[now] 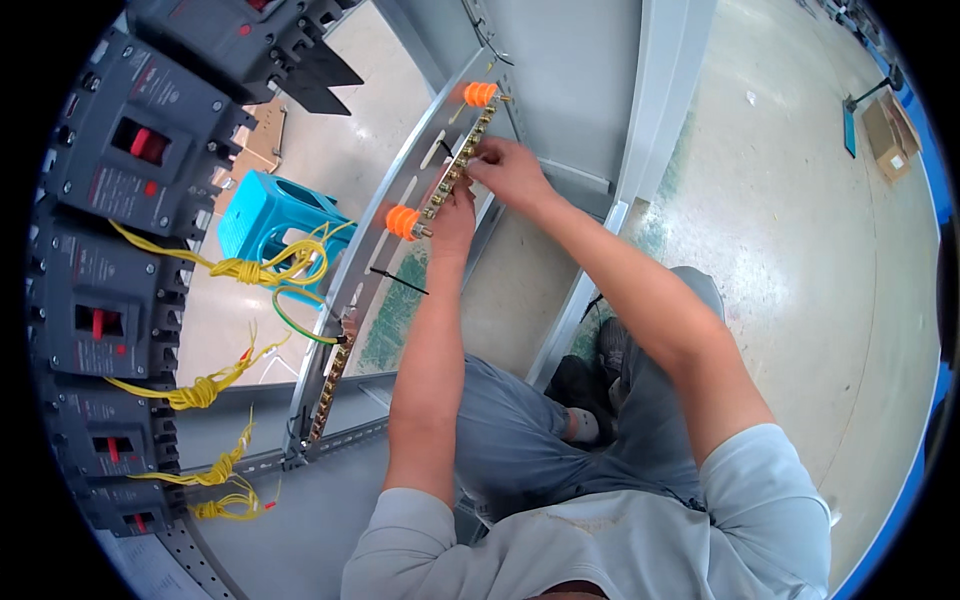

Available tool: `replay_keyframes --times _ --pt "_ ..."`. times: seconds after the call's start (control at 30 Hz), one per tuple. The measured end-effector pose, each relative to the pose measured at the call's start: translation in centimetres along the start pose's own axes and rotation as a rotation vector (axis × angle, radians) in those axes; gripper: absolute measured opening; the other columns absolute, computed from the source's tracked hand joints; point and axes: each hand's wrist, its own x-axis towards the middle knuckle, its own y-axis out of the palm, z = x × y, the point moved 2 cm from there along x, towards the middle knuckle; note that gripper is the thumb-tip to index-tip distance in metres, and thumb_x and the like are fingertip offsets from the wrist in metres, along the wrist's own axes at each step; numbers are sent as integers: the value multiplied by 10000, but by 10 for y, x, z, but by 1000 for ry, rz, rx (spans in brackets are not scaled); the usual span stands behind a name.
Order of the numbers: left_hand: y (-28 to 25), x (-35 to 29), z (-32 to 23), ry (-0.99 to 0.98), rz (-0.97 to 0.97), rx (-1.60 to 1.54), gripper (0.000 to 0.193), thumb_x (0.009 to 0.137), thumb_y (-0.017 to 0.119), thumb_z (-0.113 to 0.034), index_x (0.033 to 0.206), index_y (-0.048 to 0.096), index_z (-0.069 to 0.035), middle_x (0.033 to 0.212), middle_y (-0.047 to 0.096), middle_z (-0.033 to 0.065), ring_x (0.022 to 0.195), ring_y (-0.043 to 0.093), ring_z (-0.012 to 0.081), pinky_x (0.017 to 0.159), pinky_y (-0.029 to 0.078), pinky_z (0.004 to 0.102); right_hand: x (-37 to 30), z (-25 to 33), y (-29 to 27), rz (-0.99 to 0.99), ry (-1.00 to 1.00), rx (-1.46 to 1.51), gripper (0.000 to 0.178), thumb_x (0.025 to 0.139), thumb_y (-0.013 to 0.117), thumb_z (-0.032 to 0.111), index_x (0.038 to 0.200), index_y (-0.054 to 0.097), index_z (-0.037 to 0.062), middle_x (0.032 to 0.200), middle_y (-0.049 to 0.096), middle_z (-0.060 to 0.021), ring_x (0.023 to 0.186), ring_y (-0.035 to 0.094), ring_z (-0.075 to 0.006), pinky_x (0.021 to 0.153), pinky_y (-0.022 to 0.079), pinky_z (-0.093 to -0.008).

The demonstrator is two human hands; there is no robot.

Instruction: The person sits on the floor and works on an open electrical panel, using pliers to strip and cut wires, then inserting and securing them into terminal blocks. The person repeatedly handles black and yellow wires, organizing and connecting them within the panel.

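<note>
A brass terminal bar with a row of screws runs between two orange ribbed insulators on a slanted grey metal rail. My right hand reaches the bar from the right, thumb and fingers pinched together at a screw near its middle. Just below, my left hand is closed against the bar's near side, its fingertips partly hidden. Whatever small part sits between the fingers of either hand is too small to make out. A black cable tie sticks out of the rail below the left insulator.
Several dark circuit breakers with red switches line the left, with bundled yellow wires hanging off them. A second brass bar sits lower on the rail. Behind stands a blue plastic stool. A cardboard box lies far right.
</note>
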Motion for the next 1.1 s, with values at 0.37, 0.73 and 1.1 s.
replay_keyframes --times 0.37,0.73,1.1 --pt "3 -17 -22 -292 -3 -31 335 1031 588 -290 1200 695 -21 918 702 52 755 578 121 718 492 291 9 15 -4 284 113 345 206 870 652 121 917 688 -77 846 704 -103 789 656 -176 750 527 -353" --pt "5 -8 29 -167 -67 -272 246 1037 573 -232 1057 669 -7 810 613 -6 703 538 97 660 453 255 4 -6 30 19 -272 -92 194 840 652 128 925 722 -31 838 689 -254 817 672 -442 751 547 -468" --pt "21 -119 -39 -416 721 -8 322 966 670 -289 972 700 31 768 641 30 669 600 100 613 493 274 -77 -140 -132 479 303 -475 310 828 697 291 1033 773 71 911 763 -131 755 738 -254 770 587 -379"
